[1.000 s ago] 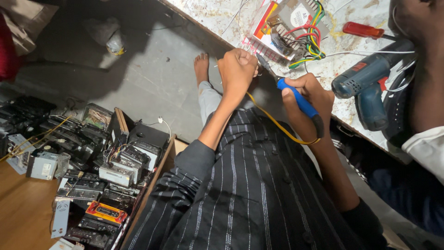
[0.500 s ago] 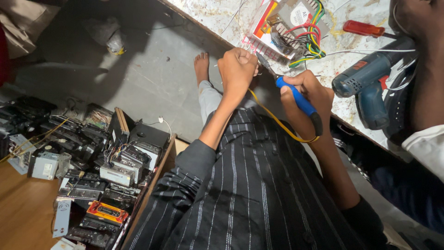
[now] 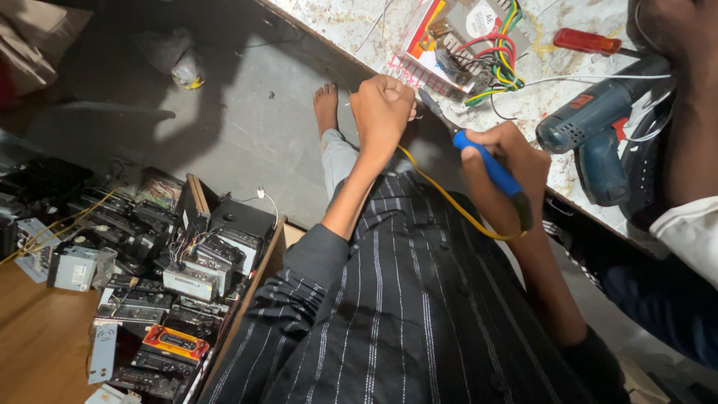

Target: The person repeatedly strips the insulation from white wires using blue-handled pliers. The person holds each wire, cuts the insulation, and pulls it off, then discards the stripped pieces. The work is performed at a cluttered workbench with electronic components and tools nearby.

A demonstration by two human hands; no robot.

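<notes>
Since the earlier frame my view had shifted slightly, so the bench sat lower in the picture; both hands had barely moved against the work. My right hand (image 3: 505, 168) was clamped around the blue-handled soldering iron (image 3: 482, 161), its dark metal tip angled up and left towards the near edge of the open electronic unit with a red-striped casing and bundled red, yellow and green wires (image 3: 464, 45). That unit lay on the far side of the pale, stained worktop (image 3: 351, 22). My left hand (image 3: 383, 108) was curled into a fist at the bench edge, just left of the tip; I could not tell what, if anything, it pinched. A thin yellow cord (image 3: 449, 202) ran from beneath that fist, across my striped dark shirt (image 3: 396, 299), towards the iron's tail.

I judged the iron light and stiff, best held by the blue grip, well back from the tip. The unit's wires looked soft and its board fragile, so the casing was the place to steady it.

To the right lay a blue cordless drill (image 3: 594, 131) and, farther off, a red-handled screwdriver (image 3: 587, 41). At the far right, another person's white sleeve (image 3: 692, 232) showed.
</notes>
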